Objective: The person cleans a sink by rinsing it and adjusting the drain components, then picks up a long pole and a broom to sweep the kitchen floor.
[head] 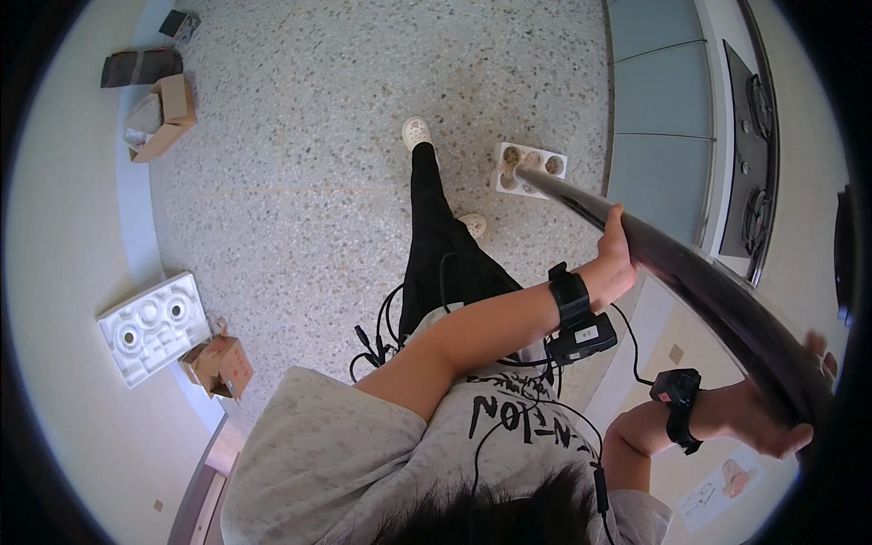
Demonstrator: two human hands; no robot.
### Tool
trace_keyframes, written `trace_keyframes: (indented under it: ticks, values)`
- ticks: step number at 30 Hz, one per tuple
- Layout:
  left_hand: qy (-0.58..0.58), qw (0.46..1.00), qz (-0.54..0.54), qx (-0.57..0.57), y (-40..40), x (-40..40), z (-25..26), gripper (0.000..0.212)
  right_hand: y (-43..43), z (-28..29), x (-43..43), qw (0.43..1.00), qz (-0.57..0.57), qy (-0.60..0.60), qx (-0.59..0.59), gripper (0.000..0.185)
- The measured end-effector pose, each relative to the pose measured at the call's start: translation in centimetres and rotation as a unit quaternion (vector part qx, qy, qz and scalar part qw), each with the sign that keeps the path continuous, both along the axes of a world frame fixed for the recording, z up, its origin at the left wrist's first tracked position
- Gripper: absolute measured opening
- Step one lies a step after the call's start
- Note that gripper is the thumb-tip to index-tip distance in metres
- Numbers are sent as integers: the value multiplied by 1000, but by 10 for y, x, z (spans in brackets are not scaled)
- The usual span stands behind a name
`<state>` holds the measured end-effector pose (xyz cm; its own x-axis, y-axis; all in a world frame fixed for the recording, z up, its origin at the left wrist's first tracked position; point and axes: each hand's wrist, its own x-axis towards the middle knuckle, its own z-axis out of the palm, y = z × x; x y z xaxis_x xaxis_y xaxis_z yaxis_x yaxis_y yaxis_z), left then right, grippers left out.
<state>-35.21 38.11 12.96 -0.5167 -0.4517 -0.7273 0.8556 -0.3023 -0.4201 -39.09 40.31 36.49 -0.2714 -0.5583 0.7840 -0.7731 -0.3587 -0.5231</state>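
A long dark pole slants from the upper right of my body down to the floor, looking much thicker near the camera. My left hand reaches across my body and grips it partway along, thumb resting on its side. Farther up, my right hand wraps around the near end, with some fingers hidden behind the shaft and the end lost in the dark rim. The pole's far tip meets a white tray with several round pockets on the floor. Brownish and pale contents show in the pockets; I cannot tell what they are.
Right of the tray run blue-grey cabinets and a counter with a gas hob. Along the left wall are an open cardboard box, a moulded white foam insert and a smaller carton. Black cables hang at my waist.
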Motion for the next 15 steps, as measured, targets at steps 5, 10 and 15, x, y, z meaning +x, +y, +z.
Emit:
trace_keyframes:
  ticks: [5, 10, 15]
  values:
    - [-8, 1000, -1, 7, -7, 8, 6, 52, -3, 0, 1, 999, 18, -28, -14, 80]
    - [-11, 999, 29, -39, -7, 5, -3, 51, -5, -3, -1, 999, 24, -11, -30, 80]
    - [-13, 999, 29, 4, -12, 11, -6, 53, -9, -13, 14, 1000, -20, 7, -9, 80]
